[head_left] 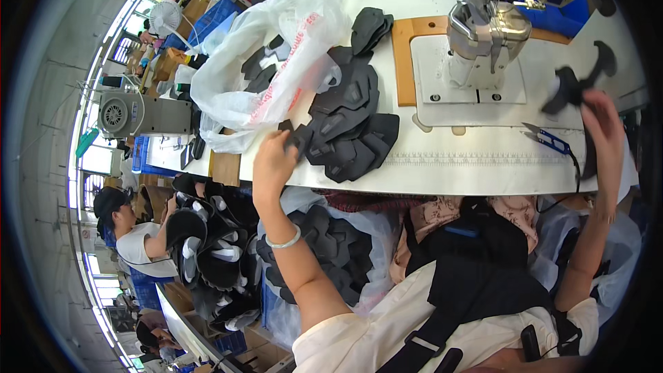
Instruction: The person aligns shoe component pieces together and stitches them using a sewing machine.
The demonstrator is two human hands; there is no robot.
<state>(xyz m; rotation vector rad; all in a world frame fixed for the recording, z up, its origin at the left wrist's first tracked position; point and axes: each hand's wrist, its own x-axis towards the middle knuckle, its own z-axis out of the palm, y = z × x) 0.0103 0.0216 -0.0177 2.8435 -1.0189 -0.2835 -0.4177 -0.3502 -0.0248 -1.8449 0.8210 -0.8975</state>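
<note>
Bright, even daylight, coming mainly from the row of windows (103, 159) along the left wall; they blow out to near white. White table (483, 159) reflects strongly, shadows on it soft and short. Glare on the clear plastic bag (276, 48) and the metal sewing machine head (487, 27). Under the table it's noticeably dimmer. Heavy fisheye bend: table edge curves, corners go black. Right hand (601, 124) slightly motion-blurred; centre sharp.

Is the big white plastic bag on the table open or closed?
Open. The white plastic bag lies slumped on the white table, and its mouth gapes toward the pile of dark fabric pieces, with dark pieces showing inside.
</note>
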